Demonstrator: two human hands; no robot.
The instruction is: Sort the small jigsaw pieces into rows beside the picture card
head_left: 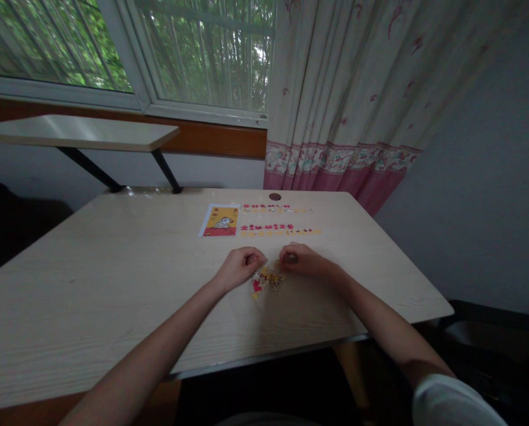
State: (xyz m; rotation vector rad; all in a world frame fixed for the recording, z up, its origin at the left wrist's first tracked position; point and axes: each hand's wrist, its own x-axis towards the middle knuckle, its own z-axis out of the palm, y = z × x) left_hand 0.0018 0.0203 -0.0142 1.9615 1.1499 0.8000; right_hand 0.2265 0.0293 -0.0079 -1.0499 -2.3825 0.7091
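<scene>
Grip curled on both sides, mid-frame: fingers of our left hand [241,263] and right hand [304,260] are bent inward; we cannot tell whether either pinches anything. Between and just below them lies a loose pile of small pieces [271,278], yellow, red and darker. Above the hands, rows of red and yellow pieces [277,226]; left of those, a picture card [222,222]. Pale tabletop [113,272] beneath. Window [206,59] upper left, curtain [344,89] upper right.

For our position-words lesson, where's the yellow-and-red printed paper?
In the head view, the paper lies beyond the left hand, just left of rows of small red and yellow pieces.
</scene>
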